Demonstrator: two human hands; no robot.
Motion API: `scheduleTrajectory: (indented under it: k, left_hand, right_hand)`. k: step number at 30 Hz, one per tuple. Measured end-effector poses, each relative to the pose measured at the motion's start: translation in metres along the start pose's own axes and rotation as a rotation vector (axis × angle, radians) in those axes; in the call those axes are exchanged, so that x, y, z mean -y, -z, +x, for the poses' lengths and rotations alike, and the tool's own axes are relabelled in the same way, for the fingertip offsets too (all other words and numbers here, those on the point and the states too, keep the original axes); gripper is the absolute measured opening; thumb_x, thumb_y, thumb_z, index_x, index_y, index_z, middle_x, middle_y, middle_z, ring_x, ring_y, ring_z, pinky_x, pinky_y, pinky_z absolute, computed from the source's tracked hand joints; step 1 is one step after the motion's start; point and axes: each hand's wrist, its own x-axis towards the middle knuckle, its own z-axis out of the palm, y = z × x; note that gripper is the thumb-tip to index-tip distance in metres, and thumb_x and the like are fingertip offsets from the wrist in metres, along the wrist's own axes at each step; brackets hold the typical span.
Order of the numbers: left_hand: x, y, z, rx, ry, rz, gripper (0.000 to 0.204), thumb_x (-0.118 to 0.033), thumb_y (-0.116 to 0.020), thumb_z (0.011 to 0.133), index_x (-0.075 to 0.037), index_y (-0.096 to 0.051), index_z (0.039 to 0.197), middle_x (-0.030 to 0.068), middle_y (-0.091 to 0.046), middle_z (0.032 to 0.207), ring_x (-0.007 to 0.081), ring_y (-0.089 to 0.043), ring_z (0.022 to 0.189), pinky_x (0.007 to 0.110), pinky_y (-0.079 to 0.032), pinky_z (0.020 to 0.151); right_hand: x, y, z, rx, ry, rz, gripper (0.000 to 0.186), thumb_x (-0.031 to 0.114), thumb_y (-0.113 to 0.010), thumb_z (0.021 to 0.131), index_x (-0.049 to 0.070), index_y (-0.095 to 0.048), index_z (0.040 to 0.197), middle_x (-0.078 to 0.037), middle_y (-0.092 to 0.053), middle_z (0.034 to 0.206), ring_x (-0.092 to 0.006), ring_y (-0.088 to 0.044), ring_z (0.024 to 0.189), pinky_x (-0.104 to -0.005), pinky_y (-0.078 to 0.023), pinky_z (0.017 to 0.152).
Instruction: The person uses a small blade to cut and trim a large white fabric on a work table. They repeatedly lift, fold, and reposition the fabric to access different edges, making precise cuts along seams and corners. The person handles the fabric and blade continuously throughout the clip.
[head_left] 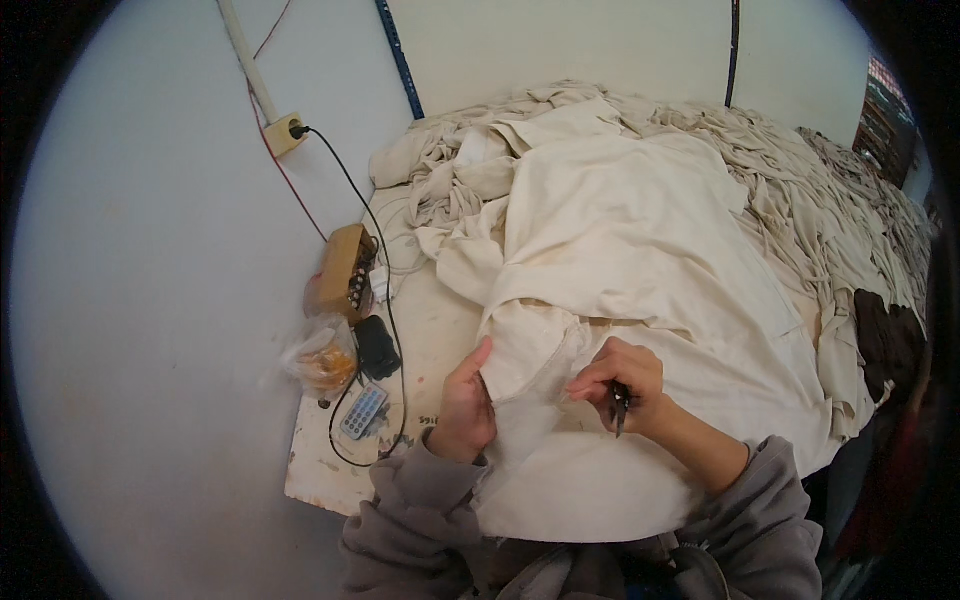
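A large cream cloth garment point(620, 220) lies spread over the table in front of me. My left hand point(467, 408) grips the edge of a folded part of it, with the thumb on top and the other fingers hidden beneath. Thin, see-through material point(532, 425) hangs along this part, between my two hands. In my right hand point(628, 378) are small dark thread snips point(620, 408), tips pointing down. Its thumb and forefinger come together close to the seam; whether they pinch a thread is too small to tell.
Heaps of crumpled beige cloth point(800, 220) cover the back and right, with a dark brown cloth point(888, 340) at far right. On the left stand a brown box-shaped device point(345, 270), a plastic bag point(325, 358), a black adapter point(377, 348), a remote point(364, 411) and a looping black cable point(392, 310).
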Motion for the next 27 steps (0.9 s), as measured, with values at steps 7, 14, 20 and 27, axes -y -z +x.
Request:
scheduleTrajectory:
  k: [7,14,20,27]
  left_hand:
    - [-0.002,0.003,-0.002,0.061,0.034,0.029,0.053,-0.037,-0.028,0.098,-0.002,-0.031,0.138,0.0158,-0.045,0.135,0.0304,-0.047,0.121,0.044,-0.035,0.104]
    - [0.008,0.008,0.006,-0.110,-0.021,0.314,0.054,-0.041,-0.027,0.098,-0.003,-0.037,0.135,0.0115,-0.049,0.131,0.0238,-0.053,0.114,0.039,-0.040,0.098]
    - [0.020,0.017,0.004,0.010,0.430,0.273,0.045,-0.037,-0.038,0.097,-0.003,-0.047,0.124,0.0093,-0.057,0.119,0.0199,-0.058,0.103,0.034,-0.046,0.091]
    - [-0.009,-0.012,-0.015,0.005,-0.019,0.204,0.026,-0.023,-0.047,0.096,-0.002,-0.053,0.110,0.0064,-0.062,0.104,0.0132,-0.061,0.093,0.027,-0.049,0.082]
  right_hand:
    - [-0.005,-0.004,-0.002,0.108,-0.124,-0.159,0.035,0.012,-0.077,0.065,0.009,-0.063,0.097,-0.007,-0.058,0.099,-0.0199,-0.061,0.067,-0.0269,-0.046,0.055]
    - [-0.009,-0.010,-0.011,0.120,-0.152,-0.006,0.034,0.000,-0.071,0.057,0.007,-0.058,0.088,-0.006,-0.060,0.092,-0.0221,-0.062,0.073,-0.0296,-0.049,0.060]
    - [-0.005,-0.004,-0.011,0.148,-0.122,-0.033,0.026,-0.002,-0.069,0.062,0.006,-0.056,0.084,-0.006,-0.060,0.085,-0.0238,-0.060,0.067,-0.0299,-0.048,0.057]
    - [0.004,0.016,-0.003,0.115,-0.031,-0.162,0.021,-0.002,-0.068,0.068,0.006,-0.056,0.083,-0.005,-0.060,0.078,-0.0211,-0.059,0.063,-0.0292,-0.046,0.052]
